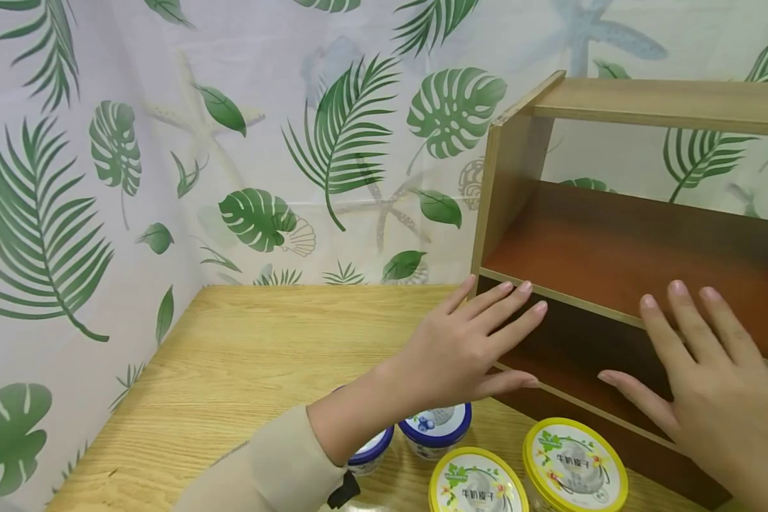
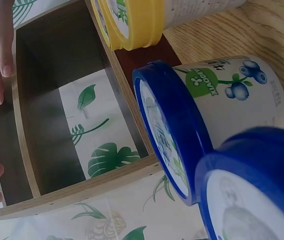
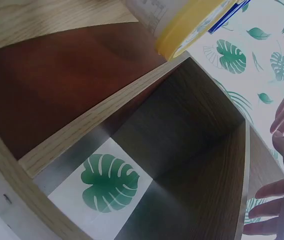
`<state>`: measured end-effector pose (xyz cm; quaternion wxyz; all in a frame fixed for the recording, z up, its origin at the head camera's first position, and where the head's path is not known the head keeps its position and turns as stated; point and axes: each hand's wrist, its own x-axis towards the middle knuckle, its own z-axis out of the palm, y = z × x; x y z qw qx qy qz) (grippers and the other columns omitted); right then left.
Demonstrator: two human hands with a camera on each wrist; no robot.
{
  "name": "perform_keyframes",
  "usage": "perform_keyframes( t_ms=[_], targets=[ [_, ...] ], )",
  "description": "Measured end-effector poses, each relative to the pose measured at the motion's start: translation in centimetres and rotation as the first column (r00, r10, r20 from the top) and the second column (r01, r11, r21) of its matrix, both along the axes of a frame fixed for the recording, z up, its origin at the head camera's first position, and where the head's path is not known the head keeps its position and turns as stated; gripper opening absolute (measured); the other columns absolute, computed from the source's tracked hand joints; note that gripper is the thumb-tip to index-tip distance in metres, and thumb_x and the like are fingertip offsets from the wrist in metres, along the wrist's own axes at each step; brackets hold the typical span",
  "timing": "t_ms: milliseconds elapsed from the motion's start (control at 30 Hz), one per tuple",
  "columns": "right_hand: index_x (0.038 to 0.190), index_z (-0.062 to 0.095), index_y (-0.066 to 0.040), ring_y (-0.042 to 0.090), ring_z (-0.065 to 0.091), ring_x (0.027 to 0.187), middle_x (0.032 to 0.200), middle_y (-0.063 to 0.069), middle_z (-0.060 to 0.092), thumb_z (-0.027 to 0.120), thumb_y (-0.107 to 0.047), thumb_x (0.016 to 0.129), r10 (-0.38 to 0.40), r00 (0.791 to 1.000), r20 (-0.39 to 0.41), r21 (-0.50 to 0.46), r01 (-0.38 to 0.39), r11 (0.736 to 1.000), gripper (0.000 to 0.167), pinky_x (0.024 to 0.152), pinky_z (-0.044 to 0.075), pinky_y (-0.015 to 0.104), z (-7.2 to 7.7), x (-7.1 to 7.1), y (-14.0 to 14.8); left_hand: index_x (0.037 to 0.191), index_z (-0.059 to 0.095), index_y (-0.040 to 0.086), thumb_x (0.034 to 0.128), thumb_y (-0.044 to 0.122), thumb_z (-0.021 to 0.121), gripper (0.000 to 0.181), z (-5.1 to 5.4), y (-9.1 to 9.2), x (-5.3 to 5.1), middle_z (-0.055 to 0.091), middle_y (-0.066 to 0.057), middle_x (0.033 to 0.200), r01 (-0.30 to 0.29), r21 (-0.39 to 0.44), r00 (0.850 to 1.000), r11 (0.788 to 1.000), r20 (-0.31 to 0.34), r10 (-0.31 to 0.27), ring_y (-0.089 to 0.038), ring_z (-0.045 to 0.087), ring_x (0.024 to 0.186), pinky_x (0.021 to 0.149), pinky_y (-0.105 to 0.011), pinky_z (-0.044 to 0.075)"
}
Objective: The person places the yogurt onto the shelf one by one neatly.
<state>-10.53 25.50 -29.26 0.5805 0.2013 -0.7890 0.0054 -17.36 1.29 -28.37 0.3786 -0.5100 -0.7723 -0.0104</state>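
Both hands are held in front of a small brown wooden shelf [image 1: 614, 306]. The left hand [image 1: 457, 345] has its fingers straight and spread over the shelf's front left edge; whether it touches the wood I cannot tell. Facing the middle boards, the right hand [image 1: 723, 384] has spread fingers, palm away from the head camera. Neither hand holds anything. Below the left arm stand two blue-lidded tubs, one nearer [image 1: 368, 455] and partly hidden, one farther right [image 1: 436, 427]. Two yellow-lidded tubs, a left one [image 1: 478, 483] and a right one [image 1: 576, 466], stand before the shelf.
The shelf stands on a wood-grain table [image 1: 249, 355]. Behind it hangs a white cloth [image 1: 249, 107] printed with green leaves, which also runs along the left side. In the left wrist view the blue-lidded tub [image 2: 232, 105] shows blueberries on its side.
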Motion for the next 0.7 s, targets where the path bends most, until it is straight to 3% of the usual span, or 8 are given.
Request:
perform_keyframes(
  t_ms=[400, 567, 700],
  targets=[
    [0.127, 0.057, -0.001, 0.038, 0.044, 0.129, 0.12, 0.029, 0.056, 0.036, -0.068, 0.087, -0.01, 0.999, 0.05, -0.034, 0.012, 0.999, 0.08, 0.112, 0.014, 0.053, 0.0, -0.1, 1.2, 0.129, 0.059, 0.014, 0.0897, 0.053, 0.052, 0.056, 0.0, 1.5, -1.0, 0.056, -0.006, 0.133, 0.034, 0.065, 0.996, 0.997, -0.087, -0.028, -0.017, 0.053, 0.124, 0.107, -0.038, 0.037],
    [0.116, 0.06, 0.009, 0.051, 0.052, 0.109, 0.112, 0.035, 0.058, 0.03, -0.07, 0.087, -0.067, 0.994, 0.092, 0.004, 0.067, 0.998, 0.089, 0.108, 0.031, 0.052, 0.3, 0.0, 1.6, 0.126, 0.061, 0.01, 0.0913, 0.046, 0.054, 0.051, -0.1, 1.8, -2.0, 0.06, -0.009, 0.128, 0.098, 0.069, 0.991, 0.993, -0.102, -0.091, -0.018, 0.057, 0.12, 0.104, -0.03, 0.039],
    [0.108, 0.06, 0.013, 0.053, 0.054, 0.098, 0.105, 0.038, 0.059, 0.029, -0.072, 0.086, -0.078, 0.993, 0.094, 0.008, 0.077, 0.997, 0.093, 0.098, 0.04, 0.055, 0.5, -0.1, 2.2, 0.126, 0.061, 0.011, 0.0916, 0.046, 0.054, 0.05, 0.0, 2.3, -2.1, 0.06, -0.007, 0.128, 0.099, 0.063, 0.992, 0.993, -0.089, -0.093, -0.017, 0.056, 0.12, 0.104, -0.031, 0.04]
  ],
)
